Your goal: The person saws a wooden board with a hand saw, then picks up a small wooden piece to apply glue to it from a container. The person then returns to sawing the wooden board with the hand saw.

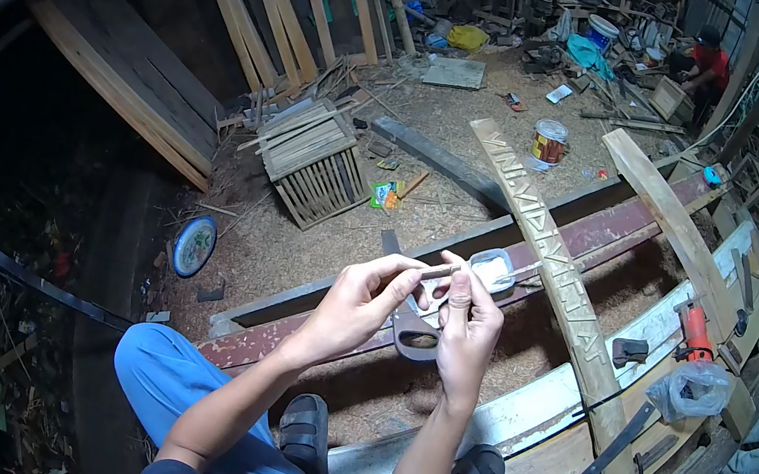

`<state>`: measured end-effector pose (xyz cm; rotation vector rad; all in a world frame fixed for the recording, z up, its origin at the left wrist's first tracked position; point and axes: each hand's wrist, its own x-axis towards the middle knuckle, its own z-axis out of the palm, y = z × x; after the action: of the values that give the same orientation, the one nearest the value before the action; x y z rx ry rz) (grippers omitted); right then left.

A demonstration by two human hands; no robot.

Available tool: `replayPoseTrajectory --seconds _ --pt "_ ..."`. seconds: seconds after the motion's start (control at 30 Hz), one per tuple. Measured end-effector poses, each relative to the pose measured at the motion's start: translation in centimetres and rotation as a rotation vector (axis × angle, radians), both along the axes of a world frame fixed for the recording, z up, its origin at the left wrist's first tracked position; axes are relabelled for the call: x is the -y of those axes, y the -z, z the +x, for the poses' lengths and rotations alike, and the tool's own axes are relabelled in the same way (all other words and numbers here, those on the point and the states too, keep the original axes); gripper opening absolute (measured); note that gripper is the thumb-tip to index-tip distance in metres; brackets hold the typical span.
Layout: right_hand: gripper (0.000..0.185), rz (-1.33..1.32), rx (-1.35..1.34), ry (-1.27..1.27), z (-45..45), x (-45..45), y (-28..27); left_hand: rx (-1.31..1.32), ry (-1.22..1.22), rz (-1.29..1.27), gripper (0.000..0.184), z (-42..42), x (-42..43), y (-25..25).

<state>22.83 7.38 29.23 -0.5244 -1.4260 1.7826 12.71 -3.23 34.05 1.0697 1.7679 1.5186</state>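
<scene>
In front of my knees, my left hand (350,301) and my right hand (468,334) are close together, fingers pinched. A small thin tan strip (439,271) spans between their fingertips; its exact kind is too small to tell. Just beneath the hands lies a handsaw with a dark looped handle (415,341), its blade partly hidden by my fingers. Behind my right fingertips stands a plastic tub (493,269) with whitish contents and a pale stick leaning out of it.
A carved wooden plank (549,252) crosses the beams at right. Near it are a red-and-black power tool (696,329), a plastic bag (689,391) and a dark strap (598,464). A slatted crate (318,170) and a paint can (548,143) stand beyond. Another person (705,71) sits far right.
</scene>
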Motion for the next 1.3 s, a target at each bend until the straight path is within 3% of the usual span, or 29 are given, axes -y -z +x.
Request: replayPoseTrajectory --seconds 0.17,0.37,0.63,0.83,0.93,1.1,1.3 --pt "0.044 -0.046 -0.052 -0.046 0.8 -0.3 -0.3 0.04 -0.068 0.086 0.029 1.3 -0.8 0.5" --pt "0.045 -0.006 -0.11 -0.042 1.4 -1.1 0.3 -0.214 -0.149 0.176 0.02 1.8 -0.8 1.5" --pt "0.038 -0.08 -0.134 -0.007 1.6 -1.2 -0.2 -0.04 -0.195 0.131 0.021 2.1 -0.8 0.6" --pt "0.037 0.111 -0.081 0.056 1.3 -1.5 0.1 -0.015 -0.159 0.131 0.024 1.7 -0.7 1.1" --pt "0.034 -0.098 -0.133 -0.013 1.4 -1.4 0.1 0.087 -0.088 0.142 0.027 1.6 -0.7 1.0" --pt "0.033 0.097 -0.124 0.029 1.4 -2.1 1.2 0.088 -0.044 0.133 0.03 1.6 -0.7 1.4" --pt "0.028 0.085 -0.093 0.048 1.1 -1.8 0.7 0.099 -0.011 0.102 0.031 1.4 -0.8 1.8"
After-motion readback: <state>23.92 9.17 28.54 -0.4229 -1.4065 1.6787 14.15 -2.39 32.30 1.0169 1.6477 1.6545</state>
